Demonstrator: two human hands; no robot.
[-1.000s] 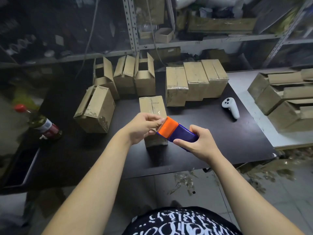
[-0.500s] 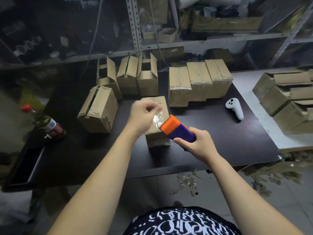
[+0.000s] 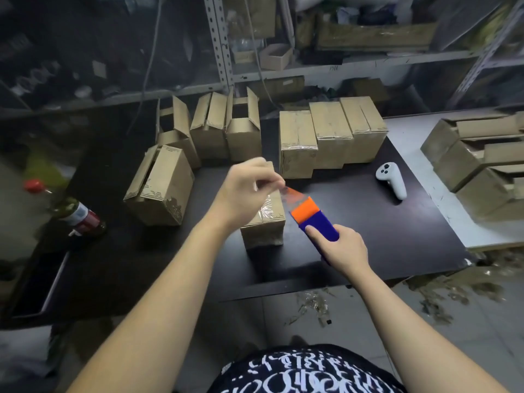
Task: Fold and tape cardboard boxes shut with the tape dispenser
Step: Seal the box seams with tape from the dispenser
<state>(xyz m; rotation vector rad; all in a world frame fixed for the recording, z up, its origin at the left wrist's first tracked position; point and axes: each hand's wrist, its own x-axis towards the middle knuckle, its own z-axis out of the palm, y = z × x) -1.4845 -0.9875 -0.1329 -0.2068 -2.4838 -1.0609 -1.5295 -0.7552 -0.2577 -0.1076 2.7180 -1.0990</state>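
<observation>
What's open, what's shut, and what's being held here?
Front box, flaps shut, partly taped.
Tape dispenser, gripped by right hand, tape pulled out.
Tape end, pinched by left hand.
Back-left boxes, flaps up, open.
Back-right boxes, taped shut.
Bottle, red cap on.

black table [image 3: 368, 239], cardboard boxes [image 3: 297, 143], white controller [image 3: 392, 180]

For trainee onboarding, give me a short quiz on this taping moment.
1. True or false: the right hand grips the tape dispenser.
2. The left hand pinches: A) tape pulled from the dispenser, B) a box flap, C) a bottle.
3. Fill in: the white controller lies on the ___ table.
Key: 1 true; 2 A; 3 black.
</observation>
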